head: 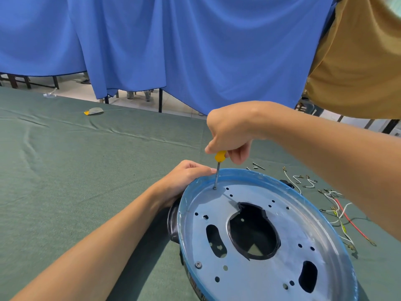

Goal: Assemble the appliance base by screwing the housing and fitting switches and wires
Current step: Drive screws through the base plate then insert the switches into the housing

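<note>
On worktop (65,170), housing (288,270) lying lower right of frame; driving going on at its far-left rim hole.
R hand (230,131) gripping screwdriver (217,172) from above, shaft near upright, tip pointing straight down into hole; L hand (184,177) clasping rim just left of shaft; wires (351,223) lying loose at right edge.

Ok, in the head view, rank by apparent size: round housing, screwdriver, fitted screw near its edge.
1. round housing
2. screwdriver, handle partly hidden
3. fitted screw
All lie at similar nearness, so the order is safe.
</note>
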`<state>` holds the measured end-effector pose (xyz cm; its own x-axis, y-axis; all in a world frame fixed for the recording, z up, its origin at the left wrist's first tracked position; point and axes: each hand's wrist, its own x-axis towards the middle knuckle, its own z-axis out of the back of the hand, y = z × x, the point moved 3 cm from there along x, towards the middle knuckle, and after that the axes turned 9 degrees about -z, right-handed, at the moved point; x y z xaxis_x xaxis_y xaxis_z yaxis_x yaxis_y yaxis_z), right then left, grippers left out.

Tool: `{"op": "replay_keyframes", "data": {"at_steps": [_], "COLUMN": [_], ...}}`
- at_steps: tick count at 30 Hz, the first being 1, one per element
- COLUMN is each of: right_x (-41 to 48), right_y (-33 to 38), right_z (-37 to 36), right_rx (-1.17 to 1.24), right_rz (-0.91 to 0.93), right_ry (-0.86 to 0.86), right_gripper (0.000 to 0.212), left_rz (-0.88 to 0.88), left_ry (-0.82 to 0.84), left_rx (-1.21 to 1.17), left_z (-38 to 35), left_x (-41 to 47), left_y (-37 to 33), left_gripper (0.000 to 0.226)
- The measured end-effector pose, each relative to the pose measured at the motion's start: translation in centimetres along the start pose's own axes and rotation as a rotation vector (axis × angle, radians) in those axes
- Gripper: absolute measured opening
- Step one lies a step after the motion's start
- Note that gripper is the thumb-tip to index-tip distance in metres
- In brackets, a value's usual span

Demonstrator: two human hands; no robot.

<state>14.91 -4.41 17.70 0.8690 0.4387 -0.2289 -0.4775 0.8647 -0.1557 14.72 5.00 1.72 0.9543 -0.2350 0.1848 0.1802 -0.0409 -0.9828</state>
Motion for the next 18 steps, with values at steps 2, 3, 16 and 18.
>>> {"op": "replay_keyframes", "data": {"at_steps": [2,3,16,18], "right_x": [-0.1,-0.2,0.1,0.1], "right_y": [-0.2,-0.4,-2.1,-1.8], "right_z": [0.1,0.1,-0.2,-0.2], "right_rx": [-0.03,-0.051,-0.223,-0.236], "right_rz": [0.002,0.014,0.19,0.158], "right_ry": [0.015,0.03,-0.143,-0.096], "right_gripper": [0.041,0.035,0.049,0.045], "left_rz": [0.002,0.005,0.019,0.021], "left_ry": [-0.005,-0.009,-0.021,-0.025], "left_rx": [0.002,0.002,-0.002,0.004], "left_z": [0.0,0.0,-0.1,-0.1], "left_x": [0.0,0.0,-0.1,-0.1], "left_y": [0.0,0.0,-0.1,-0.1], "left_gripper": [0.03,0.03,0.026,0.026]}}
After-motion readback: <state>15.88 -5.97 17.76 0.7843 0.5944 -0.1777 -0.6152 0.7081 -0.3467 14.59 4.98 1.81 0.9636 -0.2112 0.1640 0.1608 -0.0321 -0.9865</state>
